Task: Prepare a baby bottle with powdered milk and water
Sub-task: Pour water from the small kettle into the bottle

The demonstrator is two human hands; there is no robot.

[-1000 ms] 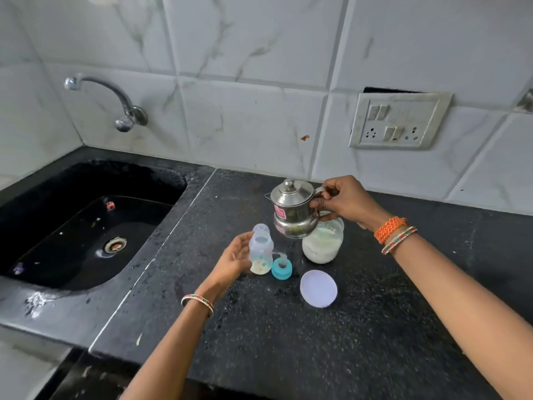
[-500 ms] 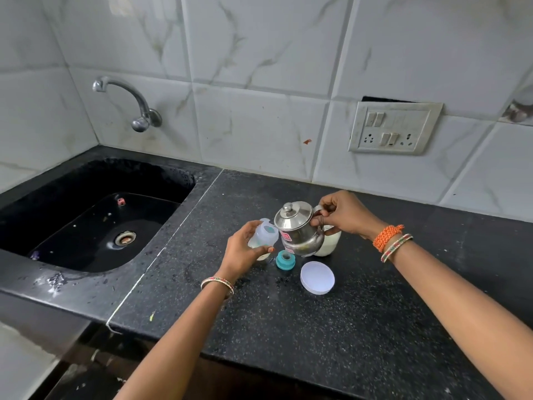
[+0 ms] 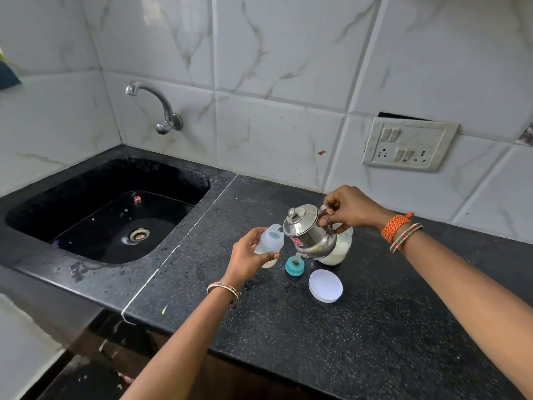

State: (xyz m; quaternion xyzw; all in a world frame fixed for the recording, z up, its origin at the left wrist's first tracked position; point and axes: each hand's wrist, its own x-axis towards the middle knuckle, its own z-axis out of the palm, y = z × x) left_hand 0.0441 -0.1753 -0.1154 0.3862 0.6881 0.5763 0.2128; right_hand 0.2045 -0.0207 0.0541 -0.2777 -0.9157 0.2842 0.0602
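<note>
My left hand (image 3: 247, 255) grips a clear baby bottle (image 3: 271, 241) with pale powder at its bottom, tilted with its mouth toward the kettle. My right hand (image 3: 350, 208) holds the handle of a small steel kettle (image 3: 308, 230), lidded and tipped with its spout at the bottle's mouth. Behind the kettle stands an open jar of white milk powder (image 3: 339, 251), partly hidden. The teal bottle collar with its teat (image 3: 293, 266) lies on the black counter (image 3: 317, 342). The jar's white lid (image 3: 325, 285) lies just right of the collar.
A black sink (image 3: 115, 215) with a wall tap (image 3: 157, 108) lies to the left. A switch and socket plate (image 3: 408, 144) is on the tiled wall behind. The counter's front edge runs near the bottom of the view.
The kettle has moved left and tipped toward the bottle. My left hand has closed on the bottle and tilted it toward the spout.
</note>
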